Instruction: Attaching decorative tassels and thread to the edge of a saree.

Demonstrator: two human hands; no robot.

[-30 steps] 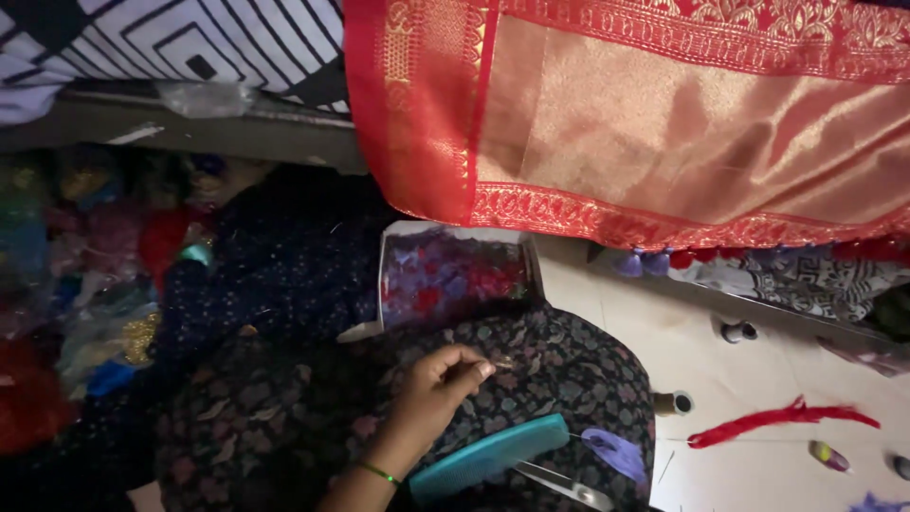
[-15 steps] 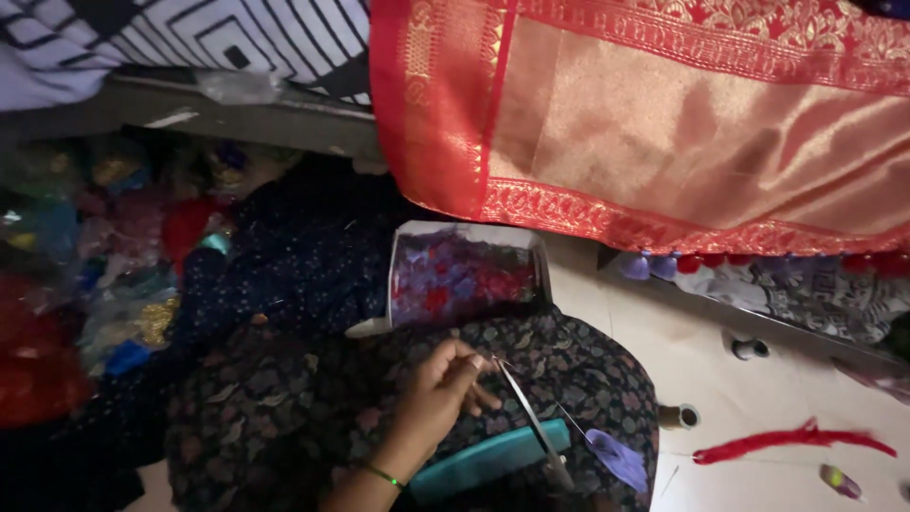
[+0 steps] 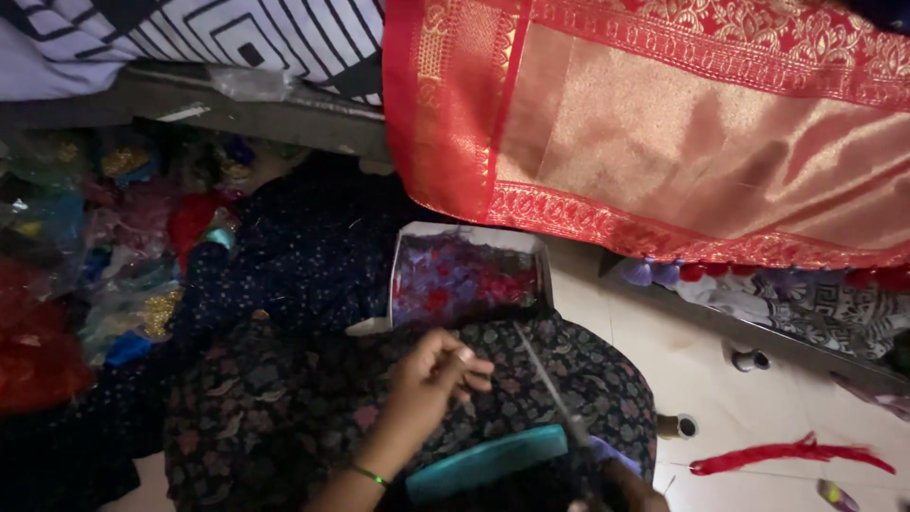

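On a pale tiled floor, below the scrap-filled box, the left hand pinches dark patterned fabric; scissors poised, blades parted, cutting apparently unfinished.

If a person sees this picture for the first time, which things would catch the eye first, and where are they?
The red and gold cloth hanging across the upper right stands out most. Below it, near the middle, an open box holds purple and red scraps. At the bottom, the left hand pinches something small over dark floral fabric, beside long scissors that the right hand seems to hold at the lower edge.
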